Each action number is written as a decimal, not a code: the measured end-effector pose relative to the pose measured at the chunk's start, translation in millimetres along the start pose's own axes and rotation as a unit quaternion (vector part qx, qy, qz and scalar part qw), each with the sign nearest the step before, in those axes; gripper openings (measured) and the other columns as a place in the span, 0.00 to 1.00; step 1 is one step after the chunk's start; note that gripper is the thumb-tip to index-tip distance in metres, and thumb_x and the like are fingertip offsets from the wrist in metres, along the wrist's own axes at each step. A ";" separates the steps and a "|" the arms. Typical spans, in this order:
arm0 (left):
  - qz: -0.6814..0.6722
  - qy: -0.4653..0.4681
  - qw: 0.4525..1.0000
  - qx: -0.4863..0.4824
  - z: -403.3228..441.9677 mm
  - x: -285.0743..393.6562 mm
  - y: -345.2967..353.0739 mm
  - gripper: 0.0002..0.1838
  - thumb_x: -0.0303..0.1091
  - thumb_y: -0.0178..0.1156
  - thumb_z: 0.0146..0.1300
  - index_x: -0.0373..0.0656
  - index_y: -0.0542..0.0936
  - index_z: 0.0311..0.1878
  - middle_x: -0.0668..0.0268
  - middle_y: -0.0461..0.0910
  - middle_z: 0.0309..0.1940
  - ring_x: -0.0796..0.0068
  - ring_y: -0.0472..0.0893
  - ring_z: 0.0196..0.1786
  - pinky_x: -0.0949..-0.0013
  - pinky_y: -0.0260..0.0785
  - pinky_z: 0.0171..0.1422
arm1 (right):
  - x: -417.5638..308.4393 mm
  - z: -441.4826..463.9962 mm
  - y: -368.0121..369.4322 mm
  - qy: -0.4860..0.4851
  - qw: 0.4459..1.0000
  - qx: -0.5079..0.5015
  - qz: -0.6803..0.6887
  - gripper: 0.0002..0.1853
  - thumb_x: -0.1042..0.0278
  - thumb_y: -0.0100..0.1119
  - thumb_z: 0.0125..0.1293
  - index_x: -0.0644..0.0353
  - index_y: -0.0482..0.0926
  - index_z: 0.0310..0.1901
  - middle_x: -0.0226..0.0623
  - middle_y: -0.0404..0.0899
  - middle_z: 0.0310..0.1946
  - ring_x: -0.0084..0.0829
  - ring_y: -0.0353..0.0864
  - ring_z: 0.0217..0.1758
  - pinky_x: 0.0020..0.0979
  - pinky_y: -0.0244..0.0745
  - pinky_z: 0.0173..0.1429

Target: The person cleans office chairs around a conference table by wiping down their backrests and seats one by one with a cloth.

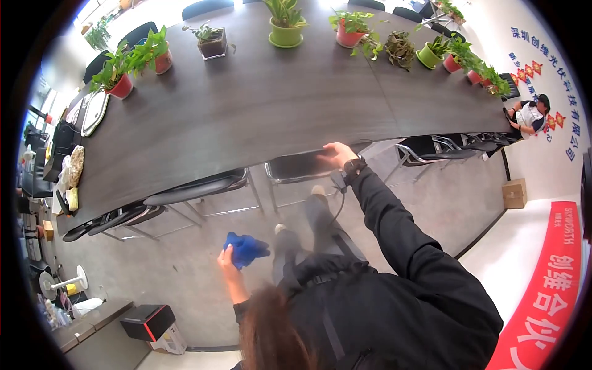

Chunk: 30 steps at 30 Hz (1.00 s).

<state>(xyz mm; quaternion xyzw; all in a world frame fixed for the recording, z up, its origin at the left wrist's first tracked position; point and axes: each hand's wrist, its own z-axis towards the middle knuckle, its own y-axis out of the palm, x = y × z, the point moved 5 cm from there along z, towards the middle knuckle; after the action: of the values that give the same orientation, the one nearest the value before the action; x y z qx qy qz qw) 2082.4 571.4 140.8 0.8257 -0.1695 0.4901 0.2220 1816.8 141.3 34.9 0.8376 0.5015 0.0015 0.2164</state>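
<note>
My left hand [231, 265] is closed around a bunched blue cloth [245, 250], held out over the floor at my left side. The cloth's loose end hangs out to the right of my fingers. My right hand [337, 155] reaches forward to a black chair with a chrome frame [296, 168] at the table's near edge. Its fingers are apart and slightly blurred over the right part of the chair; whether they touch it I cannot tell. A dark watch sits on my right wrist, and a small device with a cable hangs close by it.
Ahead stretches a long dark table [246, 105] with potted plants [285, 28] along its far side. More chairs [197, 187] line the near edge. A seated person [530, 117] is at the right end. Boxes [148, 322] and a white fan [65, 280] stand at left.
</note>
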 end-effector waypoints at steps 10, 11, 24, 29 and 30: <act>0.092 -0.033 0.993 -0.067 2.0 -15.2 22.0 0.16 0.41 0.58 0.64 0.35 0.81 0.38 0.69 0.78 0.31 0.81 0.74 0.31 0.76 0.65 0.35 | 1.9 14.7 -17.5 -0.243 0.908 -0.240 -0.244 0.18 0.77 0.63 0.61 0.67 0.74 0.53 0.51 0.65 0.58 0.48 0.68 0.62 0.50 0.78 0.62; 0.095 -0.023 0.993 -0.072 -1.9 -8.7 22.5 0.16 0.40 0.58 0.64 0.34 0.81 0.38 0.70 0.78 0.29 0.82 0.72 0.29 0.76 0.64 0.34 | 7.9 14.3 -21.4 -0.199 0.943 -0.211 -0.164 0.19 0.73 0.65 0.62 0.65 0.75 0.54 0.49 0.67 0.58 0.46 0.70 0.61 0.47 0.76 0.63; 0.095 0.001 0.979 0.179 -98.0 -20.9 -108.4 0.15 0.37 0.58 0.63 0.32 0.81 0.39 0.64 0.82 0.33 0.78 0.80 0.36 0.75 0.70 0.43 | 235.1 -13.8 -6.8 -0.166 0.686 -0.262 -0.659 0.28 0.68 0.65 0.55 0.65 0.73 0.59 0.44 0.81 0.50 0.37 0.80 0.54 0.36 0.75 0.58; 0.011 0.007 0.975 0.220 -122.4 14.9 -159.8 0.12 0.36 0.57 0.63 0.35 0.81 0.34 0.68 0.79 0.29 0.79 0.76 0.31 0.75 0.67 0.40 | 346.9 -107.3 150.6 -0.500 0.439 -0.411 -0.623 0.36 0.64 0.66 0.56 0.66 0.65 0.65 0.53 0.69 0.63 0.47 0.67 0.68 0.40 0.63 0.70; 0.012 0.008 0.975 0.220 -123.1 18.3 -179.8 0.12 0.36 0.57 0.63 0.35 0.81 0.34 0.68 0.79 0.29 0.79 0.76 0.31 0.75 0.67 0.40 | 366.1 -109.5 171.1 -0.500 0.440 -0.411 -0.623 0.36 0.64 0.66 0.56 0.66 0.65 0.65 0.53 0.69 0.63 0.47 0.67 0.68 0.40 0.63 0.70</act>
<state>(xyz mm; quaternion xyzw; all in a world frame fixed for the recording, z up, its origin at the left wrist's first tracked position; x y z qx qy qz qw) 2089.9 787.6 172.8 0.8485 -0.0657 0.5243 0.0303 2118.3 419.7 117.9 -0.0320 0.6333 -0.3467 0.6912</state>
